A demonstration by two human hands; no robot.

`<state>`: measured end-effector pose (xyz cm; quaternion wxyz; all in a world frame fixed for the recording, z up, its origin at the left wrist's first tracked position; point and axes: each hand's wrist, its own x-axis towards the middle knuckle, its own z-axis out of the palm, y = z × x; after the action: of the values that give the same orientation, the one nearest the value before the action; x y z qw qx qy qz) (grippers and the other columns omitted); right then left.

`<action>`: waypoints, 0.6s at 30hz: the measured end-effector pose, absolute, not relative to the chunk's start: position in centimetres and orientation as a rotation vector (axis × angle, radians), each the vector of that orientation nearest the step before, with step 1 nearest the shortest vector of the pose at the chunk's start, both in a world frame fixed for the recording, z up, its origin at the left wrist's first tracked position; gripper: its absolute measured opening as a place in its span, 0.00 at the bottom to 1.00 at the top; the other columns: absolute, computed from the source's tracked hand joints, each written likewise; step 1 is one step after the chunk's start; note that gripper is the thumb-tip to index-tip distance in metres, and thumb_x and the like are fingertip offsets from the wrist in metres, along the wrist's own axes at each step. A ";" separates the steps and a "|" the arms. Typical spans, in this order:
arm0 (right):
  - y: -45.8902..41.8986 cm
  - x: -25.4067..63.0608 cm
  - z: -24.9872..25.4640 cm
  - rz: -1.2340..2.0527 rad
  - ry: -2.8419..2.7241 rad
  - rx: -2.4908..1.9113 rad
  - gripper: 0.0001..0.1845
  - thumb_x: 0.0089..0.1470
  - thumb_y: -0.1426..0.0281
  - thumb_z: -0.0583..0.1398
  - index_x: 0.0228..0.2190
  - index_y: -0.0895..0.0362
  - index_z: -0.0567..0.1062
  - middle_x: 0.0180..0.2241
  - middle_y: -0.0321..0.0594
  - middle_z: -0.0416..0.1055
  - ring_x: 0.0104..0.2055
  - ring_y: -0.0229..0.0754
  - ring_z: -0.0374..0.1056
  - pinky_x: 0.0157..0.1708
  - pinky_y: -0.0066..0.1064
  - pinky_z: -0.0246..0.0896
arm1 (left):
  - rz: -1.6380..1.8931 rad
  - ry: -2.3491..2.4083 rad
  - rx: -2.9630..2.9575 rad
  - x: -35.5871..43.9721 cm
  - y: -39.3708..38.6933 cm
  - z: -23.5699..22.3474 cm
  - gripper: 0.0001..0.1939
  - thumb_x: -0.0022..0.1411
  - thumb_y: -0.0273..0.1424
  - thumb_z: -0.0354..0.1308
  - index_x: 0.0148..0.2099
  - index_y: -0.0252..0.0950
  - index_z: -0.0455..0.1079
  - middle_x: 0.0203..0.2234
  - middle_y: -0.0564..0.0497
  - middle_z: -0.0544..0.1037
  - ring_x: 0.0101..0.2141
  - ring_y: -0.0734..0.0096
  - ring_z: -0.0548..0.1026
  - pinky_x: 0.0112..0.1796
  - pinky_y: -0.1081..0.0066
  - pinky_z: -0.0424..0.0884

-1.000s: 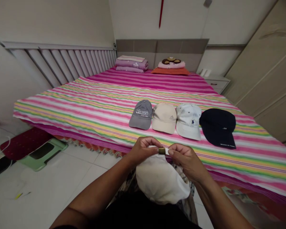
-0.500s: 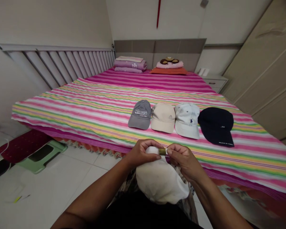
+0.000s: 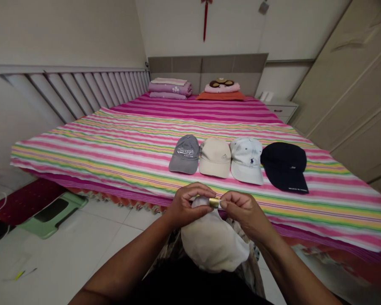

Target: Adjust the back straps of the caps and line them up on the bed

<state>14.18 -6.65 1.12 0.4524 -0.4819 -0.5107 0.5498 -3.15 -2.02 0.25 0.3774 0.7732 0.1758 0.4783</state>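
Observation:
A white cap rests in my lap, its back strap raised toward the bed. A gold-coloured metal buckle sits on the strap between my two hands. My left hand pinches the strap beside the buckle, thumb below and fingers above. On the other side, my right hand grips the strap's end between thumb and forefinger. Just beyond, on the bed, lie a grey cap, a beige cap, a pale blue cap and a black cap in a row.
The bed has a striped cover. Folded purple bedding and a pink folded item lie by the headboard. A white nightstand stands at the right, a green stool on the floor at left.
The view has shifted slightly. Both hands remain on the strap, and the buckle now catches more light, with my right fingers a little nearer to it.

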 end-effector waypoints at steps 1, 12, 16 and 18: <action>-6.7 14.2 1.2 1.351 -1.274 -1.188 0.13 0.44 0.61 0.60 0.21 0.59 0.68 0.15 0.31 0.58 0.17 0.30 0.46 0.17 0.25 0.37 | 1.228 0.459 1.999 -3.2 -2.2 0.5 0.12 0.47 0.27 0.61 0.38 0.34 0.70 0.33 0.45 0.75 0.37 0.66 0.72 0.39 0.66 0.68; -7.0 13.3 2.2 1.605 -1.067 -0.913 0.11 0.44 0.63 0.59 0.23 0.57 0.64 0.13 0.26 0.52 0.15 0.28 0.42 0.16 0.24 0.36 | 1.228 0.526 2.071 -3.2 -2.9 1.7 0.10 0.48 0.26 0.60 0.36 0.35 0.69 0.32 0.45 0.75 0.35 0.67 0.72 0.40 0.65 0.67; -7.0 13.5 2.2 1.664 -1.052 -0.904 0.11 0.44 0.64 0.59 0.23 0.57 0.63 0.15 0.31 0.60 0.17 0.31 0.51 0.19 0.24 0.43 | 1.190 0.519 1.923 -3.3 -2.5 0.9 0.10 0.48 0.26 0.59 0.36 0.33 0.68 0.32 0.45 0.73 0.36 0.67 0.71 0.38 0.66 0.66; -7.1 13.5 2.3 1.636 -1.057 -0.952 0.11 0.43 0.65 0.60 0.20 0.57 0.63 0.15 0.32 0.61 0.18 0.32 0.53 0.19 0.24 0.45 | 1.156 0.505 1.861 -3.3 -2.3 0.4 0.10 0.48 0.26 0.59 0.36 0.33 0.67 0.32 0.46 0.72 0.35 0.67 0.71 0.38 0.67 0.66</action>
<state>13.46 -7.06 2.27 0.4681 -0.3880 -0.4308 0.6669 -3.27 -2.32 0.42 0.4320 0.7466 0.2025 0.4636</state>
